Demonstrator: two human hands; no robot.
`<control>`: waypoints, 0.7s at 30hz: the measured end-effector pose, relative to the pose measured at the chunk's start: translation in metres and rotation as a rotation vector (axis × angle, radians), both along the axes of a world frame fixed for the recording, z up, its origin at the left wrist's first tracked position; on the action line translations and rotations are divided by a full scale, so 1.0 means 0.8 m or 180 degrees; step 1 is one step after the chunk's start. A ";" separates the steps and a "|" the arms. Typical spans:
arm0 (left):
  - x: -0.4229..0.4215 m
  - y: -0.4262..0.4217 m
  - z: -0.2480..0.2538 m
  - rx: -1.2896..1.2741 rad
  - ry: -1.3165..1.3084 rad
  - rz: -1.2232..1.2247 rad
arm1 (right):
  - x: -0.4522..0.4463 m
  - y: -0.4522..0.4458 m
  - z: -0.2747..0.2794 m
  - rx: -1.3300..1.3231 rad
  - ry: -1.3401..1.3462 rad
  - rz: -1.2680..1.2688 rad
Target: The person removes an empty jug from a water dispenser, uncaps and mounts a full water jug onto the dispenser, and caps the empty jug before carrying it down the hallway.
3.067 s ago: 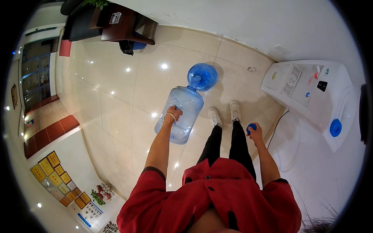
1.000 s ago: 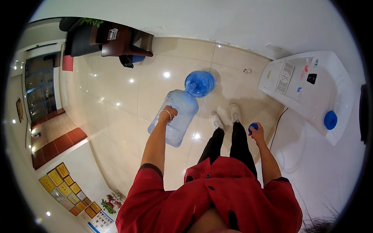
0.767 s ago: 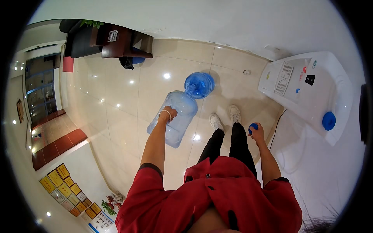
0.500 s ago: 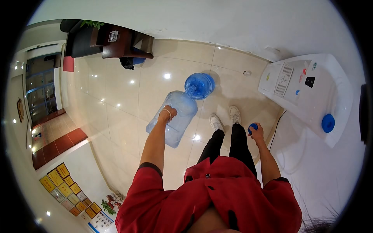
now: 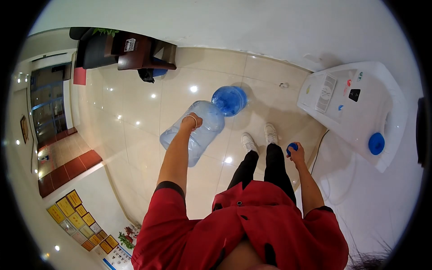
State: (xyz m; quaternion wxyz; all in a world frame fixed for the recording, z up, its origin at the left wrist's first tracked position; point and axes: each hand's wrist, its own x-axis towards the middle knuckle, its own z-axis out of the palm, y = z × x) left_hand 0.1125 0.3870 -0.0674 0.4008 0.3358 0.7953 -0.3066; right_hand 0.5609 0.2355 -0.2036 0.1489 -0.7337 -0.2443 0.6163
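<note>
A large clear water jug [image 5: 204, 135] lies tilted across the view, and my left hand [image 5: 193, 121] is closed on its side; the exact grip is partly hidden. Its upper right end overlaps a blue water jug [image 5: 230, 101] in the picture; I cannot tell whether the two touch. The blue jug stands on the tiled floor. On the other side, beside my legs, my right hand [image 5: 296, 154] has its fingers curled round a blue bottle cap [image 5: 292, 148].
A white water dispenser [image 5: 355, 103] with a blue round piece [image 5: 376, 143] stands at the right by the wall. Dark wooden furniture [image 5: 146, 54] is at the upper left. My white shoes [image 5: 249, 141] are on the glossy floor. A cable [image 5: 318, 150] runs near the dispenser.
The clear jug has shifted left and slightly up in my left hand, and its narrow neck no longer shows in front of the blue jug. My right hand has stayed with the cap.
</note>
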 end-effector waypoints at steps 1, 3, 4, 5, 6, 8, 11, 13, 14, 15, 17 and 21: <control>0.003 0.004 0.001 -0.0003 0.0002 -0.0009 | 0.003 -0.001 -0.002 -0.0006 0.0018 -0.0003; 0.008 0.011 0.002 -0.0121 0.0112 -0.0017 | 0.007 -0.003 -0.006 0.0011 -0.0025 -0.0002; 0.011 0.013 0.004 -0.0129 0.0119 -0.0023 | 0.010 -0.004 -0.008 0.0031 -0.0069 0.0008; 0.013 0.015 0.006 -0.0150 0.0130 -0.0008 | 0.011 -0.005 -0.010 0.0024 -0.0061 -0.0001; 0.015 0.017 0.008 -0.0168 0.0139 0.0008 | 0.013 -0.005 -0.010 0.0025 -0.0112 0.0002; 0.012 0.016 0.000 -0.0216 0.0145 0.0025 | 0.016 -0.004 -0.010 0.0029 -0.0159 0.0002; 0.017 0.020 0.002 -0.0249 0.0185 0.0017 | 0.022 0.003 -0.003 -0.0148 -0.0010 -0.0039; 0.025 0.025 0.008 -0.0243 0.0225 -0.0007 | 0.024 0.007 -0.007 -0.0241 -0.0036 -0.0018; 0.030 0.028 0.013 -0.0251 0.0228 -0.0163 | 0.026 0.009 -0.008 -0.0243 -0.0030 -0.0009; 0.033 0.029 0.016 -0.0261 0.0230 -0.0318 | 0.028 0.009 -0.010 -0.0210 -0.0052 0.0026; 0.028 0.024 0.003 -0.0233 0.0266 -0.0256 | 0.031 0.010 -0.014 -0.0174 -0.0066 0.0069; 0.035 0.021 0.010 -0.0333 0.0436 -0.0208 | 0.030 0.020 -0.005 -0.0004 -0.0044 0.0071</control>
